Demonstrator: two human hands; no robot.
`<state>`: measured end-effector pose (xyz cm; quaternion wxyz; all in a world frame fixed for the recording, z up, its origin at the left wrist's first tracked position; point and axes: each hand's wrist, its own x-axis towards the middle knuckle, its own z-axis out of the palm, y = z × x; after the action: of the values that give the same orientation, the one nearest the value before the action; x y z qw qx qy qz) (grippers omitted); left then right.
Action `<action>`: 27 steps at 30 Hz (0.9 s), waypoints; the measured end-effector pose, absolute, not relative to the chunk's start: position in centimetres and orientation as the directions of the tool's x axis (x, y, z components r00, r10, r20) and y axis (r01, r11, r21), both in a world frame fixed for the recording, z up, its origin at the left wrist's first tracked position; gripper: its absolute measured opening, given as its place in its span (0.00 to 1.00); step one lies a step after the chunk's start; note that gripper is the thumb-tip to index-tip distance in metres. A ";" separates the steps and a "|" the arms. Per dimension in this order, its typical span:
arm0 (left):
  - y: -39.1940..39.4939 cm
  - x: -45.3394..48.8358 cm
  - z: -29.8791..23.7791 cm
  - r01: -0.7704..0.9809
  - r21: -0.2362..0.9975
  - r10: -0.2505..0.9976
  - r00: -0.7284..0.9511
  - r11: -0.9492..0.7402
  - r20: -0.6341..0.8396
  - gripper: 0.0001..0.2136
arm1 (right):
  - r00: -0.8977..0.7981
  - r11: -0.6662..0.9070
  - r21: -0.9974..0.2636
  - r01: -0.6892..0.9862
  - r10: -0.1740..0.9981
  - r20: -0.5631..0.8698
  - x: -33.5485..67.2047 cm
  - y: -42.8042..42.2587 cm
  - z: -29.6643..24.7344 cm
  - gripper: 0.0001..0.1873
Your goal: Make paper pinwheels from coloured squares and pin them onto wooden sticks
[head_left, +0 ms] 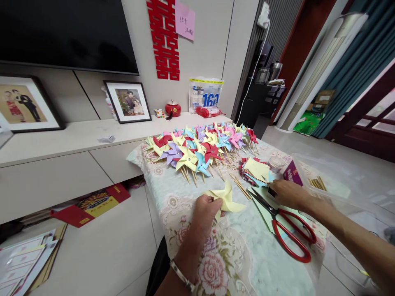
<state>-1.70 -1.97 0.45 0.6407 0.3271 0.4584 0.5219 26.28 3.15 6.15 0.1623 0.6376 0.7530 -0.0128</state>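
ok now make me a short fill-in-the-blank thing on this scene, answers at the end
1. The ____ hand holds a pale yellow paper pinwheel.
2. The scissors have ____ handles.
3. In the picture, the red pot stands just to the ____ of the puzzle cube.

Missing words: left; red; right

Left hand: at six o'clock, some fingertips of the bare left hand (206, 209) are hiding behind the pale-yellow folded-paper pinwheel (228, 199).
Right hand: at four o'clock, the bare right hand (286, 192) is covering most of a small black object (271, 191), leaving its kind unclear.
Pinwheel cluster: at the dial's centre, the front multicoloured paper pinwheels (187, 158) are blocking those behind.
Note: at twelve o'clock, the pink paper square (185, 19) is carrying handwriting too small to read surely.
Television: at ten o'clock, the black flat screen (61, 33) is running past the top and left edges.
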 end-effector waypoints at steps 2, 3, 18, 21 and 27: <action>-1.9 -1.7 0.2 -0.363 0.899 0.968 0.035 0.246 -0.250 0.06 | -0.130 0.181 0.181 0.967 0.957 -0.261 26.4 3.1 6.3 0.12; -1.8 -1.7 0.0 -0.361 0.899 0.967 0.033 0.248 -0.253 0.06 | -0.124 0.174 0.178 0.968 0.958 -0.259 26.4 3.1 6.3 0.12; -1.8 -1.4 -0.8 -0.257 0.947 0.959 -0.154 0.194 -0.239 0.06 | -0.069 -0.095 -0.984 0.151 0.992 -0.107 19.7 -0.9 9.6 0.12; -1.6 -1.6 -1.0 -0.195 0.968 0.938 -0.274 0.161 -0.211 0.06 | -0.275 -0.263 -0.924 -0.278 0.943 -0.186 16.3 -0.2 8.5 0.10; -1.5 -1.8 -1.1 -0.096 0.983 0.902 -0.391 0.155 -0.181 0.07 | -0.442 -0.449 -0.720 -0.529 0.870 -0.217 13.3 0.8 5.5 0.11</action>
<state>-1.81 -1.45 -1.11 0.4444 0.3269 0.6165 0.5617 13.32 0.78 5.45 -0.4382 0.2947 0.2891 -0.7985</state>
